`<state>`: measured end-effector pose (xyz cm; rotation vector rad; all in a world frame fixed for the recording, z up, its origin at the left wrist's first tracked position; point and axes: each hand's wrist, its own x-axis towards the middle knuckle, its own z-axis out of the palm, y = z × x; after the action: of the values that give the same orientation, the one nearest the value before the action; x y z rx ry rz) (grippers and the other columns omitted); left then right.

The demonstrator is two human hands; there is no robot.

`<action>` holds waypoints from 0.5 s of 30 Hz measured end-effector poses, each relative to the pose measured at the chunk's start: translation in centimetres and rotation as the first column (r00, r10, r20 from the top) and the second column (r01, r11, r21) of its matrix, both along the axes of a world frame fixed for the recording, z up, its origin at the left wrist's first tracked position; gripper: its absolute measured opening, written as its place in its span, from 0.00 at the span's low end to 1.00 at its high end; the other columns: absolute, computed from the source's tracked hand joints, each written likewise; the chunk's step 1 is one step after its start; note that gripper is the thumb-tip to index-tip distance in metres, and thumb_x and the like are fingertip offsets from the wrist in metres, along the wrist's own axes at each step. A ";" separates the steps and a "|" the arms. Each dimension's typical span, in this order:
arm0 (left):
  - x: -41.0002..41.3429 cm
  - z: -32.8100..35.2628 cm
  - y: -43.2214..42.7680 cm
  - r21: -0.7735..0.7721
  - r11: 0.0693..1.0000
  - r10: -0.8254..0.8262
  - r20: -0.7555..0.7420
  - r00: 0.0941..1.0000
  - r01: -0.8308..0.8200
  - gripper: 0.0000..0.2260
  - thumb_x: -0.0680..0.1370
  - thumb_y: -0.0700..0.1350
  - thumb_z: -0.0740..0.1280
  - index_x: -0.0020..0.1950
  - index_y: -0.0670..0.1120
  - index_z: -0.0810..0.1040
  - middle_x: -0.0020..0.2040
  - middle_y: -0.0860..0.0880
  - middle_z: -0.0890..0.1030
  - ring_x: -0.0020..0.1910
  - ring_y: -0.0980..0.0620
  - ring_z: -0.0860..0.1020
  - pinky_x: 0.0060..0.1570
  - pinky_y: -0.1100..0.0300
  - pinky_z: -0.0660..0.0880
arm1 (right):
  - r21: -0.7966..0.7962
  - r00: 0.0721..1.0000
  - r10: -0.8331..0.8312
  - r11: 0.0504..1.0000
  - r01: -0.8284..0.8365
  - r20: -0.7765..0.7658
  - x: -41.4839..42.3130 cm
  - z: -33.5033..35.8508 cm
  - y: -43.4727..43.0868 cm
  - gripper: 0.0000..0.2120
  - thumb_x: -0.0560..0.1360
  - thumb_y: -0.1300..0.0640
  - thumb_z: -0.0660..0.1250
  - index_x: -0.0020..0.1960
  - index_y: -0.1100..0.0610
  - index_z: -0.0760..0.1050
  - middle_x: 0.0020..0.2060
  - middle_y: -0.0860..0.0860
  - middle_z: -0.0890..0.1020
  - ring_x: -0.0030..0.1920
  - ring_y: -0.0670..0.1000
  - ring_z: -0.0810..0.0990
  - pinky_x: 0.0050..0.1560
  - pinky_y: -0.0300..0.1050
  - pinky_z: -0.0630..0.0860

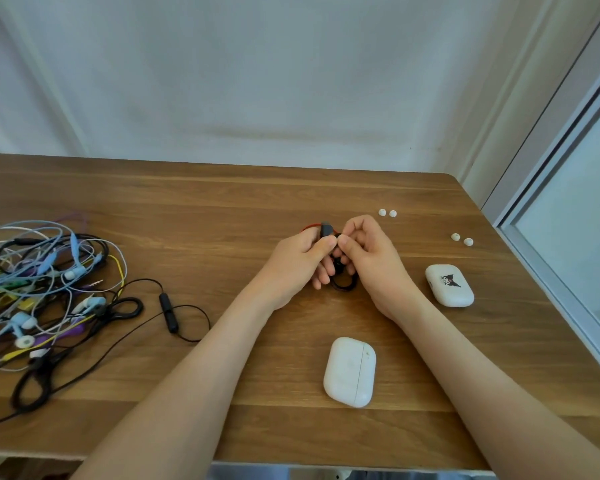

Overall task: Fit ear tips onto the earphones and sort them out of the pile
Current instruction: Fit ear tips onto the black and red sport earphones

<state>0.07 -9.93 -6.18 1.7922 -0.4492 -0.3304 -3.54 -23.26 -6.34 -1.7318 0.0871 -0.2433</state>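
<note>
Now mid-fitting step, by my read. Your left hand (pixel 300 258) in clenched grip on red-and-black earphone (pixel 326 231); right hand (pixel 368 252) pinching at same earphone, thumbs meeting. Cannot tell if tip sits between fingers. Black cord loop (pixel 343 284) hangs below hands, above desk (pixel 222 209). Spare white tips: pair (pixel 387 213) at 1 o'clock from hands, pair (pixel 462 239) at 3 o'clock. Tangled pile (pixel 42 292) at 9 o'clock, well apart. Two white cases: one (pixel 350 372) at 6 o'clock, one (pixel 449 285) at 4 o'clock. Next likely: seat tip squarely, then lay earphone clear of pile.
</note>
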 end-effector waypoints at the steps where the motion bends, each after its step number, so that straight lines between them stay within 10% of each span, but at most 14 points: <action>1: 0.0 0.0 0.0 -0.006 1.000 0.002 -0.005 1.000 -0.002 0.09 0.83 0.47 0.59 0.48 0.45 0.76 0.32 0.51 0.78 0.29 0.55 0.75 0.30 0.63 0.73 | 0.005 1.000 -0.004 1.000 0.004 0.013 0.0 0.0 0.1 0.08 0.80 0.65 0.60 0.46 0.52 0.70 0.36 0.49 0.78 0.34 0.39 0.75 0.35 0.32 0.72; 15: 0.0 -0.1 -0.3 -0.064 0.996 0.060 -0.005 0.998 -0.060 0.09 0.83 0.40 0.56 0.53 0.47 0.75 0.34 0.50 0.78 0.29 0.58 0.76 0.30 0.65 0.73 | 0.231 0.988 0.156 0.961 -0.150 -0.008 0.5 0.3 -0.8 0.05 0.79 0.64 0.61 0.50 0.57 0.75 0.33 0.48 0.80 0.32 0.44 0.75 0.35 0.36 0.70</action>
<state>0.08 -10.19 -6.29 1.7393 -0.3984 -0.2737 -3.01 -24.10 -6.02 -1.5021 -0.0003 -0.0923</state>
